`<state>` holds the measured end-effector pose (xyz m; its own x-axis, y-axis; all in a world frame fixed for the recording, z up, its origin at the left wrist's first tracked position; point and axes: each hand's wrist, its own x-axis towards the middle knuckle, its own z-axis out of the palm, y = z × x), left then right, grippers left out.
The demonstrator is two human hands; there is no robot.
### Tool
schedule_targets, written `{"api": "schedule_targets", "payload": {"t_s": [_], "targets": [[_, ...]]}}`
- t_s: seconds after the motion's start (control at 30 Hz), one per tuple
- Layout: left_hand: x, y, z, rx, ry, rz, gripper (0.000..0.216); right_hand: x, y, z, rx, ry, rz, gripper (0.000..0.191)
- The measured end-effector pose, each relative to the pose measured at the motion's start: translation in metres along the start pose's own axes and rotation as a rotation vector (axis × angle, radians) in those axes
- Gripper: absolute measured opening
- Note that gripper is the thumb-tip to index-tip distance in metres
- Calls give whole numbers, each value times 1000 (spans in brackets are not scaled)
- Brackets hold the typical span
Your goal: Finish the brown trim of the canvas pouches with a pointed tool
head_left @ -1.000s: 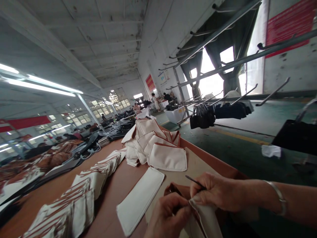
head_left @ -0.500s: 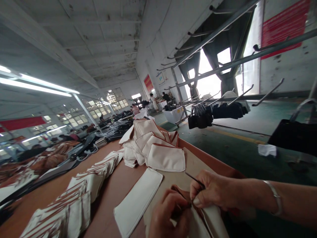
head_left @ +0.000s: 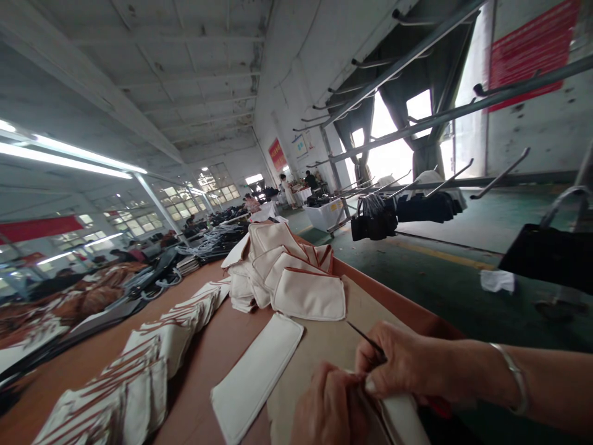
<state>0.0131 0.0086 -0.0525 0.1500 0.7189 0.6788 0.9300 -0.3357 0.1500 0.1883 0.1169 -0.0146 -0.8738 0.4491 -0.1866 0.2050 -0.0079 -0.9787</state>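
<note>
Our right hand [head_left: 407,364] pinches a thin dark tool [head_left: 365,337] between thumb and finger. Its long line runs from the grip up and to the left, away from us. Our left hand [head_left: 328,408] is curled shut on the edge of a cream cloth piece [head_left: 403,420], right under the tool's low end. The two hands touch, and the cloth sits between them at the near edge of the desk [head_left: 222,352]. A flat white pad [head_left: 257,374] lies just to the left. A pile of cream pouches [head_left: 287,272] sits farther back.
</note>
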Motion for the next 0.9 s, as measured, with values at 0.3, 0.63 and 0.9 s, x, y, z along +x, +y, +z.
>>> {"api": "schedule_targets", "payload": {"t_s": [0.3, 0.63, 0.9], "targets": [[20, -12, -18, -966, -505, -810, 16, -9, -10, -1, -367, -41, -311, 11], [18, 0, -20, -593, -300, -377, 8, -2, -1, -4, -25, -62, -61, 17], [1, 2, -5, -261, -109, -90, 22, 2, 11, -3, -54, -45, -1, 19]]}}
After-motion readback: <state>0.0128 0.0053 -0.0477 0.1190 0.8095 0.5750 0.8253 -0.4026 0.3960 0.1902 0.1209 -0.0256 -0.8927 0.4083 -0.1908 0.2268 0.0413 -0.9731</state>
